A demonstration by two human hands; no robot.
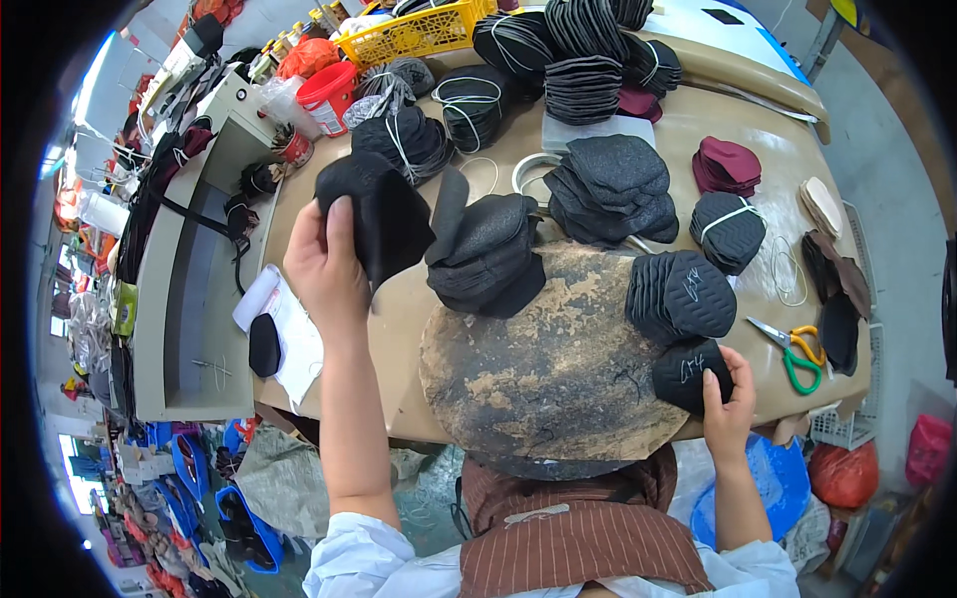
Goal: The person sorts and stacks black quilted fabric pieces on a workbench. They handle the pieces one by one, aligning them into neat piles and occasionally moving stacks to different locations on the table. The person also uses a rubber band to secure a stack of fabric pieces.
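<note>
Black piece (391, 227) in the left hand (325, 264), clamped between thumb and bent fingers, held above the worktop's (404, 364) left side. Black pad (683, 374) near the worktop's front edge, right of centre, under the thumb of the half-curled right hand (731, 404), unclear whether gripped; pad stack (683, 296) just behind, scissors (794, 361) toward the right edge.

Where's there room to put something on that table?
The bare middle of the round board, left of the ridged black stack lying on it. Also the tan tabletop between board and white paper. Tied black bundles crowd the back.
</note>
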